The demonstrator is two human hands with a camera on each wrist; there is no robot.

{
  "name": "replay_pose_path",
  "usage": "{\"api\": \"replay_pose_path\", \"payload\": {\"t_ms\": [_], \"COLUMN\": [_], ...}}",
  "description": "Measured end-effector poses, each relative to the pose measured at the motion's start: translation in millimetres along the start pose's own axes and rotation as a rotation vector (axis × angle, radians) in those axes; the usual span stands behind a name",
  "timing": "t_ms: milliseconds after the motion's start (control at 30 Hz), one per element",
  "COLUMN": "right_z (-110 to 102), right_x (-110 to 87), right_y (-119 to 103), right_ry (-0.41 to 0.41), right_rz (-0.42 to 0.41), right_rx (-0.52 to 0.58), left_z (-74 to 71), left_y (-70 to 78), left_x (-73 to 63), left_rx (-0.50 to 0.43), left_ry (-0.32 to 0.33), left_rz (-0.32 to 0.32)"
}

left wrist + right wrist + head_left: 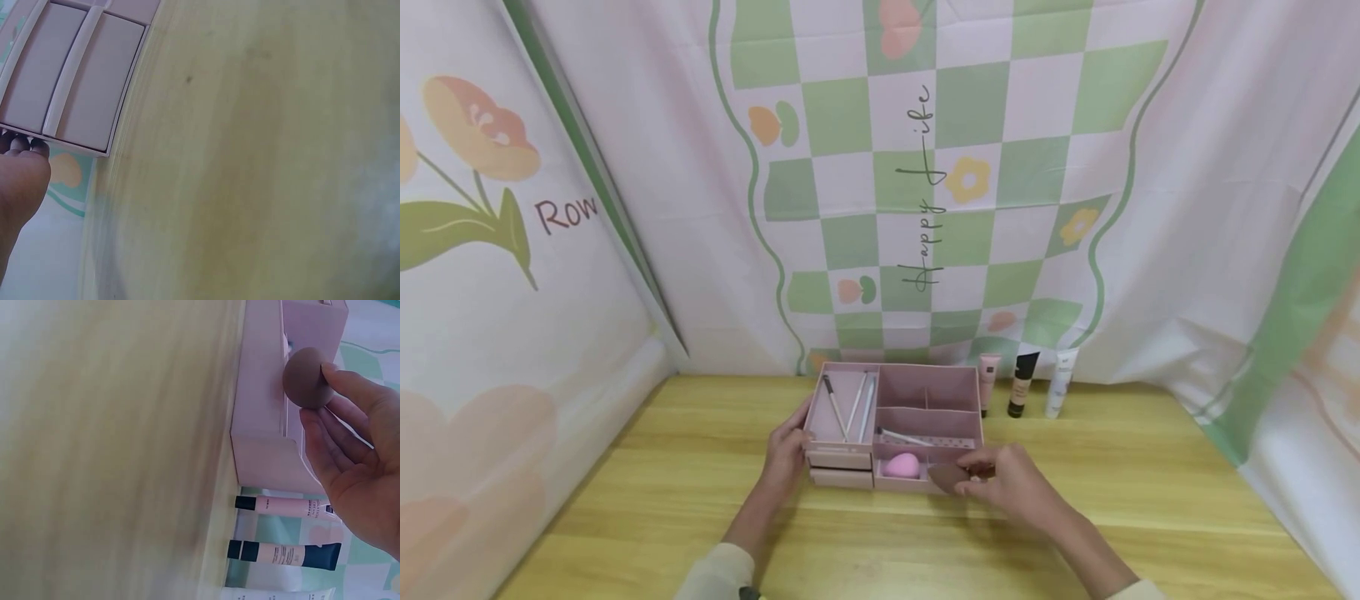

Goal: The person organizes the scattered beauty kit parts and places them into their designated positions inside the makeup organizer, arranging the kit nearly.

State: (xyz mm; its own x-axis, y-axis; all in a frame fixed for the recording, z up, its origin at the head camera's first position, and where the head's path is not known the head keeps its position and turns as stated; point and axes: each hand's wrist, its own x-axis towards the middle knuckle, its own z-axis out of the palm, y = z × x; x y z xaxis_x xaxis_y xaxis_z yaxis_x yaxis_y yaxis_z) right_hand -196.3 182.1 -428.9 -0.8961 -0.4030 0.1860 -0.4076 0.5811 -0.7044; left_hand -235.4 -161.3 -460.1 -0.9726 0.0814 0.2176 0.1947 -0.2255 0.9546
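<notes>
A pink desktop organizer [928, 410] stands on the table, with two drawers at its lower left. My left hand [786, 450] rests against its left side; in the left wrist view that hand [22, 181] touches the side by the drawers, its fingertips partly hidden. Thumb and fingers of my right hand [1011, 483] pinch a brown makeup sponge [307, 378] over the front right compartment. Beside it, a pink makeup sponge [902, 465] sits in the front compartment. Slim makeup brushes [835, 407] lie on the organizer's left top, and another brush [901, 437] lies in the middle compartment.
Right of the organizer stand a pink tube [987, 385], a black-capped beige tube [1021, 385] and a white tube [1060, 383]. A checkered curtain [910, 208] hangs behind the wooden table [865, 550], with more fabric at both sides.
</notes>
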Motion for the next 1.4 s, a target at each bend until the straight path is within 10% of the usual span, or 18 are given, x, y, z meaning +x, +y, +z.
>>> {"api": "replay_pose_path", "payload": {"t_ms": [1400], "right_z": [9], "right_x": [14.2], "right_y": [9], "right_ry": [0.137], "right_rz": [-0.055], "right_rx": [-0.236], "left_z": [0.2], "left_y": [-1.7], "left_x": [1.3], "left_rx": [0.009], "left_ry": [0.014], "left_rz": [-0.019]}}
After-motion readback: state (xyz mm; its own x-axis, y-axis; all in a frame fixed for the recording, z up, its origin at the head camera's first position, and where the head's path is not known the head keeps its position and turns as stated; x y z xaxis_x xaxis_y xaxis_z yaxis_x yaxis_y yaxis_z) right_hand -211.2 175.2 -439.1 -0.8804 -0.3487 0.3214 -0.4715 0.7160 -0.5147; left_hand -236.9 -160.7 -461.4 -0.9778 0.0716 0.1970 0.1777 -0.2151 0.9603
